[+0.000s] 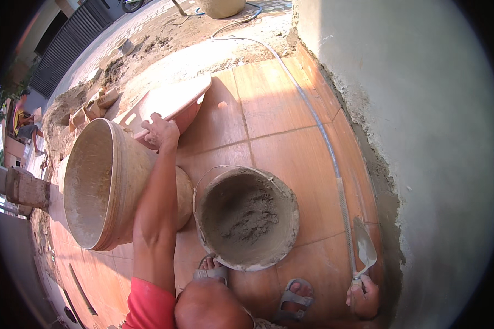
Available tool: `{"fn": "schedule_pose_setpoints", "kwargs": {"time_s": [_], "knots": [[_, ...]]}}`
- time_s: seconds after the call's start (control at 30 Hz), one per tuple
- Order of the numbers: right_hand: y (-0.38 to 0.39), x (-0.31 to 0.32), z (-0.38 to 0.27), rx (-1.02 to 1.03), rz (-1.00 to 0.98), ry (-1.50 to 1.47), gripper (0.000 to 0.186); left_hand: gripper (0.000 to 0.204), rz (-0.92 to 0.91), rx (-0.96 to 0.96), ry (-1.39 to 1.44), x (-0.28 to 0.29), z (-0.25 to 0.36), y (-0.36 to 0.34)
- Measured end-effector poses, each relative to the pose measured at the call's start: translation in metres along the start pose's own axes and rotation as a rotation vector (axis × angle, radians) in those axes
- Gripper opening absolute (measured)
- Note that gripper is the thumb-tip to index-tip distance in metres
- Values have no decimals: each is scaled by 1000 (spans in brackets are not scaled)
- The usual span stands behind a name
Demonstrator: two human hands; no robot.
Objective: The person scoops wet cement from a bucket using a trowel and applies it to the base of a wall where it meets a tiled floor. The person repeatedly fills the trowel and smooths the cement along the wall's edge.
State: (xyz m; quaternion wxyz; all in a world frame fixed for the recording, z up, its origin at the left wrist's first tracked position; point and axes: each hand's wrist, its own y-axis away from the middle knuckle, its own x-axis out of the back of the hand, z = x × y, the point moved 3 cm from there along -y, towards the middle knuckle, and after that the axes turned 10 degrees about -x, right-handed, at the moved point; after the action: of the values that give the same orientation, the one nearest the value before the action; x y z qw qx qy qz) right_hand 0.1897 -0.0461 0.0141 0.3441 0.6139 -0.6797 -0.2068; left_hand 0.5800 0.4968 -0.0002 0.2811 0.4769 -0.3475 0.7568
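My left hand reaches forward and grips the near rim of a pale pink plastic tub, which is tilted at the tiles' far edge. Under my left arm a large dirty plastic bucket leans over beside it. My right hand, at the lower right, holds a trowel by its handle, blade pointing forward along the wall's foot. In front of my feet stands a smaller bucket with a wire handle and grey powdery or damp material inside.
A grey plastered wall runs along the right. A hose crosses the orange tiles. Beyond lie dirt, torn brown sacks and a large container. Another person sits at the far left.
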Motion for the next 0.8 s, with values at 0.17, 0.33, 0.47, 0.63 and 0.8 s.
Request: {"fn": "schedule_pose_setpoints", "kwargs": {"time_s": [0.17, 0.33, 0.47, 0.63, 0.8], "knots": [[-16, -24, 8, -43, -40, -43, 36, 82, -49, -618, 101, 81, 67, 96], [-31, -33, -3, -117, -131, -1, 33, 88, 73, -753, -288, 248, 21, 166], [-44, -48, -22, -86, -189, 85, 32, 86, -109, -351, -346, 277, -86, 188], [-36, -74, -101, 500, -134, 745, 36, 43, -71, -432, -291, 279, -149, 194], [-69, -78, -66, 229, -277, 278, 39, 43, 29, -294, -112, 316, -231, 145]]}}
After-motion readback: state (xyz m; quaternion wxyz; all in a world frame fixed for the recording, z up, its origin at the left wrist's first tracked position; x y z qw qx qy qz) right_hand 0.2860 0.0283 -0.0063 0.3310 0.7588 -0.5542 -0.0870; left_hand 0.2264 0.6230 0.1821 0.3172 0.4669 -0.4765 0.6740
